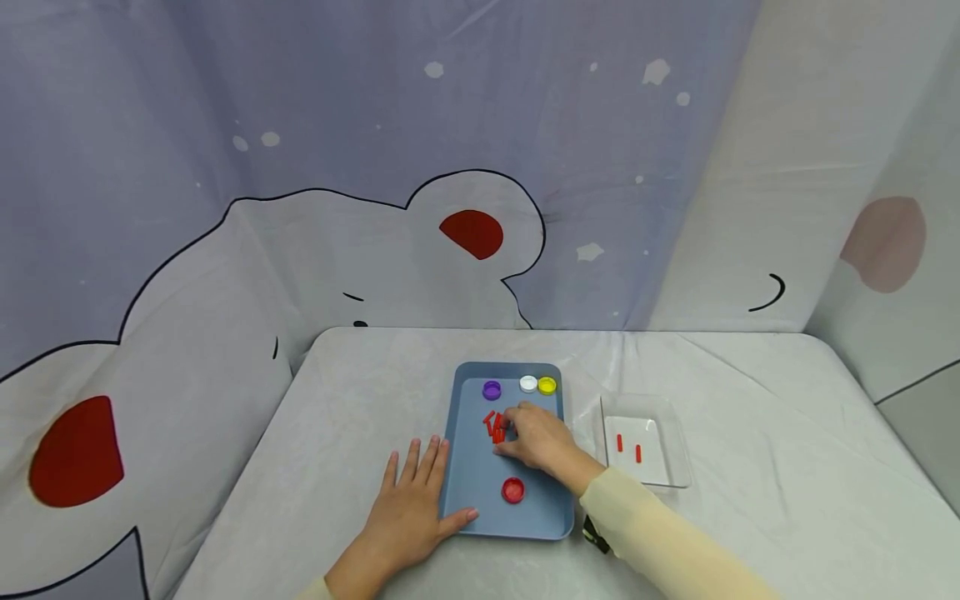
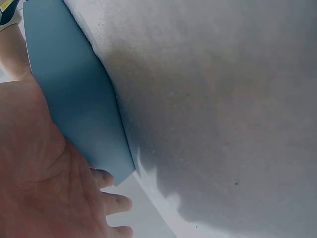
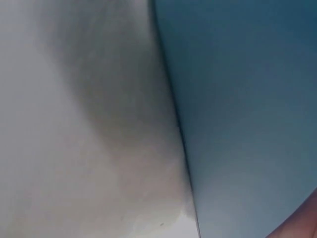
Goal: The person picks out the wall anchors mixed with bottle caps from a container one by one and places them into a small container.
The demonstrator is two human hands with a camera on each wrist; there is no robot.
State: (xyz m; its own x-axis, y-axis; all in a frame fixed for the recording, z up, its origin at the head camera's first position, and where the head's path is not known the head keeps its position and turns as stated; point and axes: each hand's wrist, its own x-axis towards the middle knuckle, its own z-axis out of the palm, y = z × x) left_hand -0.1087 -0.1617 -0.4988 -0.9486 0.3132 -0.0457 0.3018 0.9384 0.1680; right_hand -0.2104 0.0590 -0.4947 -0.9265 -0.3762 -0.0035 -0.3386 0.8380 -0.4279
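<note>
In the head view, my right hand is over a blue-grey tray, beside a small pile of short red sticks. Its thumb and fingertips stand apart at the pile's edge, partly covering it. Flat with fingers spread, my left hand rests at the tray's left side, the thumb over the near corner. A round red cap lies in the near part of the tray. The left wrist view shows the left palm against the tray's side; the right wrist view catches only a bit of the right hand.
Along the tray's far end are a purple ring-shaped cap, a white cap and a yellow cap. Right of the tray, a clear plastic box holds two red sticks. A white cloth covers the table.
</note>
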